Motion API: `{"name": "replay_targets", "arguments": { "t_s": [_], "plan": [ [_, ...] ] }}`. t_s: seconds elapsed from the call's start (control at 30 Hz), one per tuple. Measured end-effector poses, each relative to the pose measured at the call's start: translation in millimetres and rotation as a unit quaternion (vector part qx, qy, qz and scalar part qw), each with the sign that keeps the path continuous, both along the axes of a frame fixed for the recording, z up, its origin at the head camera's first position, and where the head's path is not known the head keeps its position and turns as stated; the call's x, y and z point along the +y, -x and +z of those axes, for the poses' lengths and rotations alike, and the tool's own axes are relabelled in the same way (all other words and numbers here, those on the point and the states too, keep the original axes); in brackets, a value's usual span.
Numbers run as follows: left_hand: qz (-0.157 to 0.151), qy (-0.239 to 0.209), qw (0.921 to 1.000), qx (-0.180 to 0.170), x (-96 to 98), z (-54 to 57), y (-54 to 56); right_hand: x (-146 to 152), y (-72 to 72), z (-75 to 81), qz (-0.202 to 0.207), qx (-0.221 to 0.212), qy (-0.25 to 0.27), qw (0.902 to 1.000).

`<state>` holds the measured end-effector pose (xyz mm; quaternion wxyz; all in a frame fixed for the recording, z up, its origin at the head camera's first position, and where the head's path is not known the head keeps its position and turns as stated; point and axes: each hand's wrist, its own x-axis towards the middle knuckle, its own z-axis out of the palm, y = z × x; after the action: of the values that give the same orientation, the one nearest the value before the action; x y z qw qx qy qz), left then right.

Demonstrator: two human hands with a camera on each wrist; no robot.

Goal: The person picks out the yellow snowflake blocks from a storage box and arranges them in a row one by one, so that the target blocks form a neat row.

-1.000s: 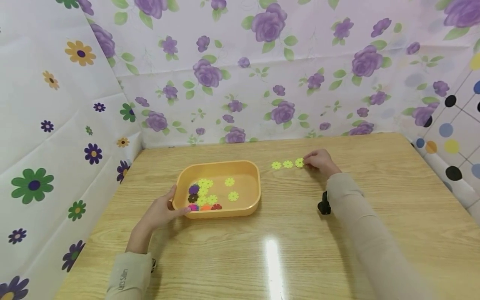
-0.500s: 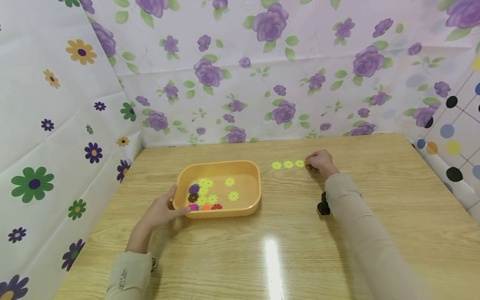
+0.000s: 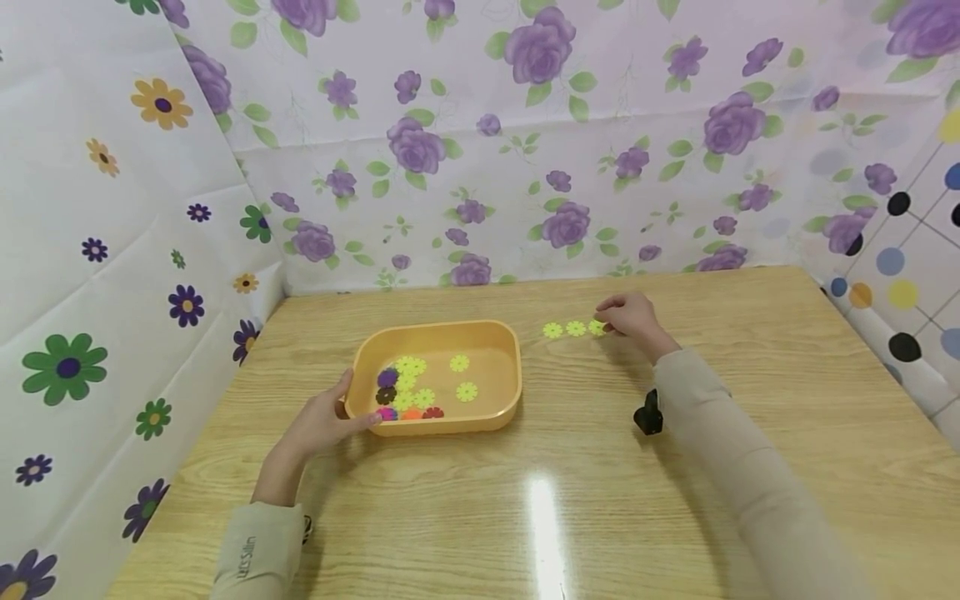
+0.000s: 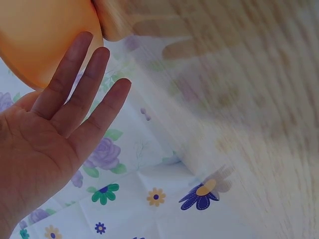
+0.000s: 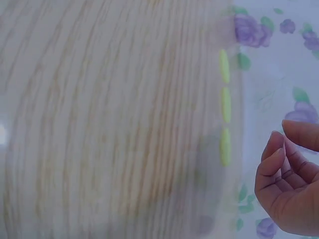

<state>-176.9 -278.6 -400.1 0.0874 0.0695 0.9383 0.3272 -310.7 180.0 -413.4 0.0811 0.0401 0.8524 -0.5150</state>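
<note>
An orange tray (image 3: 435, 328) sits left of centre on the wooden table, holding several flower-shaped discs (image 3: 408, 392) in yellow, purple, pink, orange and red. My left hand (image 3: 322, 421) rests against the tray's near left corner, thumb at the rim. In the left wrist view the left hand (image 4: 55, 129) lays straight fingers against the tray (image 4: 45, 35) wall. Three yellow discs (image 3: 575, 328) lie in a row right of the tray. My right hand (image 3: 630, 315) hovers at the row's right end. The right wrist view shows the right hand (image 5: 286, 184) loosely curled and holding nothing beside the discs (image 5: 225, 104).
Floral cloth walls (image 3: 480, 167) close the table in at the back and left, and a dotted cloth (image 3: 900, 275) on the right. A black wrist camera (image 3: 648, 415) hangs under my right sleeve. Bare wood (image 3: 540, 517) runs toward the near edge.
My right hand has lifted slightly off the rightmost yellow disc, which stays on the table. The left hand and tray have not moved.
</note>
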Motion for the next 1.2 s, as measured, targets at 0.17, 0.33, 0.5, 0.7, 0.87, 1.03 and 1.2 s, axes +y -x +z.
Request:
{"name": "replay_targets", "arguments": {
  "t_s": [0.17, 0.33, 0.5, 0.7, 0.87, 1.03, 1.2],
  "plan": [
    [0.005, 0.001, 1.0, -0.007, 0.2, 0.9, 0.7, -6.6, -3.8, 7.9, 0.012, 0.001, 0.01, 0.9999],
    [0.002, -0.002, 1.0, -0.003, -0.3, 1.1, 0.0, -14.5, -10.0, 14.7, 0.024, 0.007, 0.022, 0.9994],
    [0.001, -0.005, 1.0, -0.005, 0.1, 1.8, -0.4, -23.1, -15.0, 18.5, 0.038, 0.011, 0.039, 0.9985],
    [-0.002, -0.007, 1.0, -0.004, 0.1, 1.1, 0.2, -34.1, -22.4, 21.6, 0.056, 0.026, 0.05, 0.9968],
    [-0.003, -0.01, 0.9999, -0.003, 0.2, 0.8, 0.1, -45.2, -27.4, 23.7, 0.066, 0.038, 0.048, 0.996],
    [-0.006, -0.003, 1.0, 0.001, 1.4, 2.0, -0.8, -57.0, -32.7, 26.3, 0.084, 0.046, 0.052, 0.994],
    [-0.006, 0.004, 1.0, 0.001, 2.0, 2.0, -0.5, -68.2, -36.4, 28.5, 0.098, 0.055, 0.062, 0.9917]
  ]
}}
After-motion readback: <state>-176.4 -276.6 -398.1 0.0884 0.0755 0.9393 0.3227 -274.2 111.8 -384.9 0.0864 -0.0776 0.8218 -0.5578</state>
